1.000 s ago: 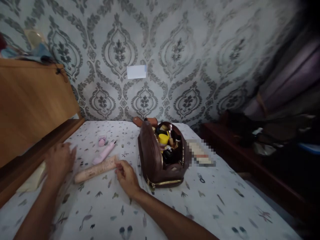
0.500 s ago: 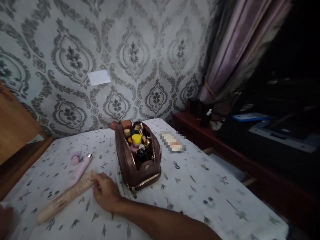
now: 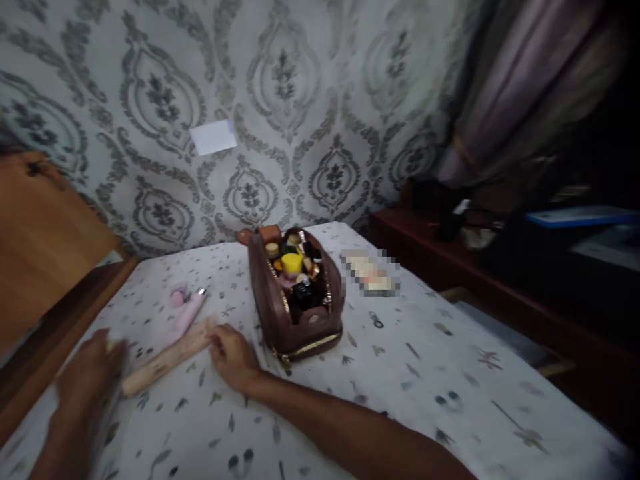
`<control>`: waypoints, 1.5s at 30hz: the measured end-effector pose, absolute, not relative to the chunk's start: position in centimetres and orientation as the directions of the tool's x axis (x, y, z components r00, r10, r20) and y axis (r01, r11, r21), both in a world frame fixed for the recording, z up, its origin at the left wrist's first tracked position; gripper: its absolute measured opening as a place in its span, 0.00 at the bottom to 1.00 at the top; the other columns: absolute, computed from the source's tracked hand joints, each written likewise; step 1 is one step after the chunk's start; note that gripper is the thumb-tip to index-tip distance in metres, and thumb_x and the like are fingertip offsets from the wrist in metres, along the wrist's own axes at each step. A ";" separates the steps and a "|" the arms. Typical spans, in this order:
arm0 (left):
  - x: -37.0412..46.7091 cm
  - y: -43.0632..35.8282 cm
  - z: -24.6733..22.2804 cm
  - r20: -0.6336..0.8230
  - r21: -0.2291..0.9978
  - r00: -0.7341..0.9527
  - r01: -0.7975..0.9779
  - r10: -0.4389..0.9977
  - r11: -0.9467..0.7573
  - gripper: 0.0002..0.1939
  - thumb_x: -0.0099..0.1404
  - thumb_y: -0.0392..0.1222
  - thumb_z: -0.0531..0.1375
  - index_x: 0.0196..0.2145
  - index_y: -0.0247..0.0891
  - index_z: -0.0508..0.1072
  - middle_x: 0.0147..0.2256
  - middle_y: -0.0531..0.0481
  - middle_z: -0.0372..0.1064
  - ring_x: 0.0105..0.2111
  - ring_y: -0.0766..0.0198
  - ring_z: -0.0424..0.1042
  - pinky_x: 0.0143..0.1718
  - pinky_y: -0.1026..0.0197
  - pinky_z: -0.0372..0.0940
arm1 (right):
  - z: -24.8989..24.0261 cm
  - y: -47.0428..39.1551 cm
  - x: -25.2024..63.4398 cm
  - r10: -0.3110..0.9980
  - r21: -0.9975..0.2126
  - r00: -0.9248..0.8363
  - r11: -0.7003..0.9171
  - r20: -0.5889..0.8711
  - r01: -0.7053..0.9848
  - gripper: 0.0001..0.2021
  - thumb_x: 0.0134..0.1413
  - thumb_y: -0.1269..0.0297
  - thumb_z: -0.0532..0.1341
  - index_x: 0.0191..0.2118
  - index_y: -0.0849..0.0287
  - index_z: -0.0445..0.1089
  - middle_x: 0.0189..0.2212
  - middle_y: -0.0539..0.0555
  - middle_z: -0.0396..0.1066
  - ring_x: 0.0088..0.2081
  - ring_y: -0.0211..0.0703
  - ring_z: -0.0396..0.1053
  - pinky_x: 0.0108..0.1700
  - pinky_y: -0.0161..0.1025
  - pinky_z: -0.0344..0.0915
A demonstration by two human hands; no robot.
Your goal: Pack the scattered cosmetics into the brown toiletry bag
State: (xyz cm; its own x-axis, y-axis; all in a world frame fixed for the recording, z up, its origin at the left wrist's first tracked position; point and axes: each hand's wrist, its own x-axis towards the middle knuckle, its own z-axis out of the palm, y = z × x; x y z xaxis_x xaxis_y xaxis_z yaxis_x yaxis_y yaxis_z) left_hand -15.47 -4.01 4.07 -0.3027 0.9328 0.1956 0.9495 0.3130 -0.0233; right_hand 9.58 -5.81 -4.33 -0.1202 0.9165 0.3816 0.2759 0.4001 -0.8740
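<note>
My right hand (image 3: 233,357) has its fingers curled at the upper end of a long beige tube (image 3: 165,360) with darker markings. The tube lies slanted on the patterned white sheet. To its left, my left hand (image 3: 93,373) is smeared by motion. Its fingers look bent around something small and pale, too blurred to name. Just beyond the tube lies a slim pink device (image 3: 190,313) with a shiny tip, next to a small pink item (image 3: 178,295). Right of my right hand stands an unzipped brown cosmetic bag (image 3: 270,307), holding a yellow-capped jar (image 3: 291,265), a black bottle (image 3: 303,292) and other small containers.
A pixelated flat object (image 3: 370,273) lies right of the bag. A wooden board (image 3: 50,233) borders the left side. Along the right runs a dark red furniture piece (image 3: 415,247) with an open drawer. Patterned wallpaper (image 3: 280,87) is behind.
My left hand has come in from the lower left edge toward the tube's near end. My right hand stays at the tube's upper end. The whole view has shifted slightly.
</note>
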 end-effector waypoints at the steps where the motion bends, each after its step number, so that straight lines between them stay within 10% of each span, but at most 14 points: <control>1: -15.5 -3.7 3.6 0.139 0.026 -0.328 0.944 0.934 0.328 0.23 0.68 0.54 0.47 0.52 0.39 0.67 0.42 0.41 0.77 0.43 0.46 0.75 0.35 0.53 0.67 | -4.3 -5.7 9.5 0.923 -0.892 -0.113 0.384 0.367 0.237 0.14 0.45 0.79 0.55 0.36 0.58 0.72 0.34 0.52 0.73 0.37 0.43 0.70 0.42 0.37 0.67; 11: -16.5 -2.4 1.3 0.206 0.286 -0.109 0.957 0.972 0.047 0.24 0.67 0.55 0.50 0.53 0.40 0.67 0.44 0.45 0.74 0.44 0.54 0.73 0.43 0.57 0.66 | -4.4 -5.6 9.0 0.959 -0.968 -0.142 0.252 0.246 0.021 0.11 0.48 0.74 0.52 0.28 0.58 0.70 0.19 0.45 0.66 0.21 0.36 0.62 0.25 0.31 0.58; 19: -13.2 -3.0 2.3 0.402 0.159 0.075 0.976 0.913 -0.150 0.16 0.69 0.44 0.48 0.47 0.38 0.71 0.45 0.41 0.71 0.49 0.50 0.66 0.54 0.50 0.60 | -4.4 -5.6 9.1 0.952 -0.962 -0.157 0.271 0.263 0.032 0.11 0.48 0.74 0.52 0.28 0.58 0.70 0.19 0.46 0.67 0.20 0.35 0.62 0.22 0.30 0.56; 37: -10.0 -4.4 3.0 0.231 0.122 0.331 0.923 0.915 -0.365 0.12 0.70 0.46 0.51 0.37 0.40 0.72 0.38 0.45 0.68 0.42 0.53 0.66 0.45 0.53 0.62 | -4.3 -5.7 9.3 0.936 -0.945 -0.175 0.320 0.305 0.064 0.12 0.47 0.77 0.52 0.28 0.58 0.70 0.22 0.47 0.69 0.22 0.35 0.62 0.24 0.30 0.58; 45: -9.7 -5.0 4.1 -0.063 0.308 0.390 0.883 0.919 -0.353 0.16 0.69 0.52 0.50 0.37 0.42 0.73 0.34 0.49 0.74 0.33 0.57 0.70 0.34 0.59 0.59 | -4.2 -5.8 9.3 0.934 -0.942 -0.191 0.324 0.302 0.091 0.12 0.49 0.77 0.51 0.28 0.58 0.70 0.26 0.49 0.69 0.25 0.37 0.65 0.29 0.32 0.62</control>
State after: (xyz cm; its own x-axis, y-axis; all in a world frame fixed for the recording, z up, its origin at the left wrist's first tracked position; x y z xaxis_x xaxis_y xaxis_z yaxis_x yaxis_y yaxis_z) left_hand -9.73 -5.02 4.14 0.3896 0.9188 -0.0632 0.8832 -0.3533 0.3084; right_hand 9.30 -5.75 -4.19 -0.1906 0.9339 0.3025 0.0907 0.3236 -0.9419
